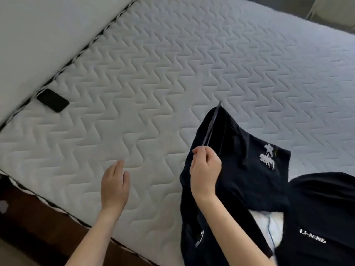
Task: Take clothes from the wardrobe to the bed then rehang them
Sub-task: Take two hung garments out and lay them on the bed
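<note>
Left hand (115, 187) relaxed, right hand (205, 169) pinching 1 hanger (210, 129), 2 dark garments (249, 179), 1 phone (52, 100)

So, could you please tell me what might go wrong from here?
1. The right hand only pinches the thin grey rod in the dark navy printed garment; it could slip free.
2. That garment touches the black LI-NING top, so lifting may drag it.
3. The flat black phone on the white quilted mattress could get covered or knocked.
</note>
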`<state>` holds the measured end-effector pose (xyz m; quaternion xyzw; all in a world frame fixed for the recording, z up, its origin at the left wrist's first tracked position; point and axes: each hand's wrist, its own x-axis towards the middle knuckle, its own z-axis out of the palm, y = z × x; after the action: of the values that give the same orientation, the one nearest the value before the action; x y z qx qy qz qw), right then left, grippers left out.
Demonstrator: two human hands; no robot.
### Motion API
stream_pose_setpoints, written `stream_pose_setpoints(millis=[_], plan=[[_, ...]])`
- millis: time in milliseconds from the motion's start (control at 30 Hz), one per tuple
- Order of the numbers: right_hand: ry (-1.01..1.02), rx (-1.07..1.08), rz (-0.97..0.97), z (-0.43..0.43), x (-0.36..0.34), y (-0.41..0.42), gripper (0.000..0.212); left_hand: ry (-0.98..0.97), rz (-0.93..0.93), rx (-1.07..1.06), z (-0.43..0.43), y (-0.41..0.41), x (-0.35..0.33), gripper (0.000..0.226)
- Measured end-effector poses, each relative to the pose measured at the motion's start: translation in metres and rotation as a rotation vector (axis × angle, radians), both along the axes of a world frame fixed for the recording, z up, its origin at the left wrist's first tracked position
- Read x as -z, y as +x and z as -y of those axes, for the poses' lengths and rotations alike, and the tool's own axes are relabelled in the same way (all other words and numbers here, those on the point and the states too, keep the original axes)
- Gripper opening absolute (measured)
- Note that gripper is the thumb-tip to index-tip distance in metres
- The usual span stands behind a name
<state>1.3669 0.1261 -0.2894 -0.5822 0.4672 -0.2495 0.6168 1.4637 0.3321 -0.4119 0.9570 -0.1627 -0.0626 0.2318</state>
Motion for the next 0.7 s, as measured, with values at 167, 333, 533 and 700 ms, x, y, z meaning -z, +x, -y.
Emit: stream_pose_setpoints(millis=[167, 333, 533, 700], plan=[[0.005, -0.167, -0.149, -0.061, 0.117, 0.080, 0.029, 0.173, 0.116, -0.084, -0.064, 0.049, 0.115, 0.051], [-0.048, -0.398, -0.345, -0.106, 0.192, 0.128, 0.029, 0.228, 0.139, -0.113, -0.115, 0.058, 0.189, 0.053], [-0.100, -0.461, -0.441, -0.128, 0.221, 0.159, 0.025, 0.151, 0.135, -0.145, -0.113, 0.056, 0.191, 0.054], [-0.164, -0.598, -0.620, -0.133, 0.238, 0.178, 0.019, 0.162, 0.187, -0.139, -0.114, 0.055, 0.191, 0.053]])
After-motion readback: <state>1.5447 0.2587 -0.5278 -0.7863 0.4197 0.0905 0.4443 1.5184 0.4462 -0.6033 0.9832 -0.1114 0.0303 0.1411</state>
